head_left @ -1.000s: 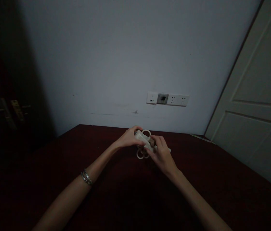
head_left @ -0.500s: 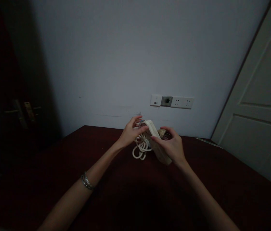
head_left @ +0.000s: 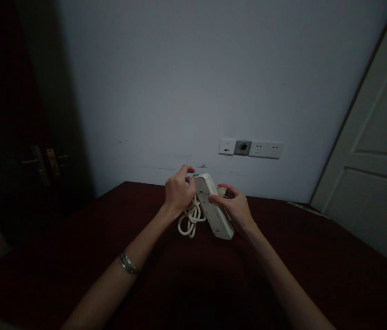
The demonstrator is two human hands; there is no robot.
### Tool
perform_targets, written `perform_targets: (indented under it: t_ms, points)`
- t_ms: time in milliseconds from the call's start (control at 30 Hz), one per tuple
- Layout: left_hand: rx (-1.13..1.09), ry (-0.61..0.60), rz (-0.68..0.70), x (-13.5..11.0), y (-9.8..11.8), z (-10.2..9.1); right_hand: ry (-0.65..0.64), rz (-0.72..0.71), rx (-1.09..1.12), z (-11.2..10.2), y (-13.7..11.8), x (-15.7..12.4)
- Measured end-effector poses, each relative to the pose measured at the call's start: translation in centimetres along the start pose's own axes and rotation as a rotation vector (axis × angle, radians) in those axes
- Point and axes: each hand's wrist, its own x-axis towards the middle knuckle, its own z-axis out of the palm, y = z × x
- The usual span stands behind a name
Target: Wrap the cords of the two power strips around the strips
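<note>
A white power strip (head_left: 214,208) is held tilted above the dark red table (head_left: 186,279), its socket face toward me. My right hand (head_left: 236,208) grips the strip from the right side, thumb on its face. My left hand (head_left: 177,192) is closed around the strip's far end and the top of its white cord (head_left: 189,220), which hangs in loose coils below that hand. A silver bracelet (head_left: 128,263) circles my left wrist. Something brownish shows behind my right fingers; I cannot make it out.
A row of wall sockets (head_left: 251,148) sits on the grey wall just above the table. A pale panelled door (head_left: 375,178) stands at the right. A dark door with a handle (head_left: 38,165) is at the left.
The power strip has been lifted off the table and turned face toward me. Its coiled cord has come loose and now dangles under my left hand. The view has tilted slightly.
</note>
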Motion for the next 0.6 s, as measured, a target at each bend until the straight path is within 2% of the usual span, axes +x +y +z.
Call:
perform_targets:
  t_ms: [67,133,167,233,367,500,600]
  points:
    - [0.098,0.076,0.119,0.3,-0.4,-0.6,-0.015,-0.004,0.032,0.3,-0.2,0.1]
    - [0.031,0.1,0.111,0.9,-1.1,-0.9,-0.004,0.004,0.067,0.3,-0.4,0.3]
    - [-0.059,0.07,0.063,1.3,-1.5,-0.9,0.01,0.01,0.092,0.2,-0.4,0.4]
    - [-0.296,-0.084,-0.108,1.8,-2.2,-0.4,0.042,0.037,0.148,0.0,-0.5,0.7]
    - [-0.727,-0.532,-0.514,1.0,-4.0,2.0,0.091,0.129,0.277,-0.4,-0.5,1.5]
    - [-1.03,-0.916,-0.74,-1.3,-5.6,4.6,0.115,0.16,0.366,-0.9,0.0,2.5]
    - [-1.056,-0.937,-0.783,-2.2,-5.8,5.8,0.152,0.112,0.242,-1.4,0.8,3.1]
